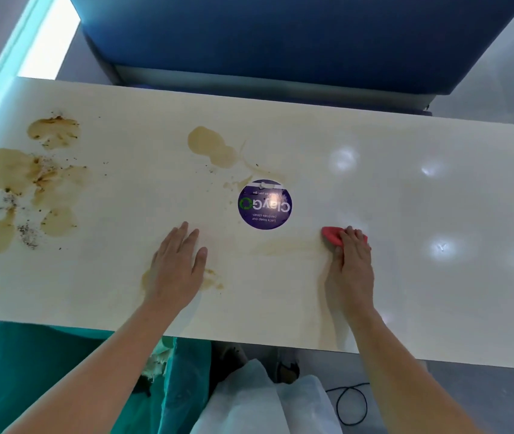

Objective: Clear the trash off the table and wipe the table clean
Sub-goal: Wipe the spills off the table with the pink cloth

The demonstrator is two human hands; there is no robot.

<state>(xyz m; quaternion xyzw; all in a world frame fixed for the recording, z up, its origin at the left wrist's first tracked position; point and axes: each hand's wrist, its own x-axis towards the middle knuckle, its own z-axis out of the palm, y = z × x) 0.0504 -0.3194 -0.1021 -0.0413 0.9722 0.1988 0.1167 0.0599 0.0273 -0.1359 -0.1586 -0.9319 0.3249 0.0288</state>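
Note:
A long cream table [421, 198] carries brown spills: a large patch with dark crumbs at the left [27, 189], a puddle near the middle [211, 147] and a faint smear [283, 247] in front of me. My right hand [351, 267] presses a red cloth [330, 235] flat on the table, right of the smear, fingers laid over it. My left hand [177, 264] rests flat with straight fingers on the table, partly over a small brown stain [213, 281].
A round purple sticker [265, 204] lies on the table between my hands. A blue padded seat [280, 39] stands beyond the far edge. Below the near edge hang a green bag [45, 371] and a white bag [268, 402]. A black cable [351, 402] lies on the floor.

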